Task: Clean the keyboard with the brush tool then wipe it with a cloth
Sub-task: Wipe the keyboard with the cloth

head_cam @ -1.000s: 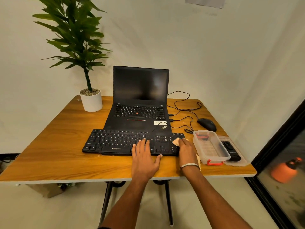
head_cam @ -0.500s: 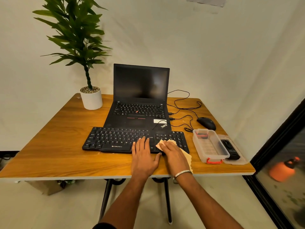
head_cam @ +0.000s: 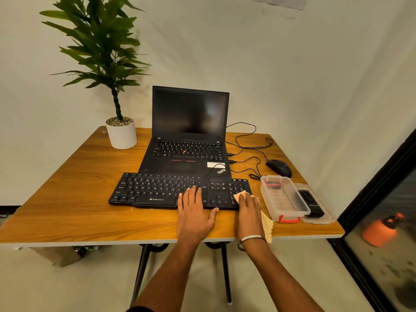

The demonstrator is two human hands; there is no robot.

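Keyboard, rigid and probably light, is steadied by flat left hand; soft cloth is pressed under seemingly flat right hand.

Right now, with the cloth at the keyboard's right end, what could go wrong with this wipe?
1. The right hand presses the cloth at the keyboard end nearest the clear box; a wide stroke might knock it.
2. The left hand rests flat on the keys, so that patch may go unwiped.
3. The cloth's tail hangs toward the table edge and could snag or slip.
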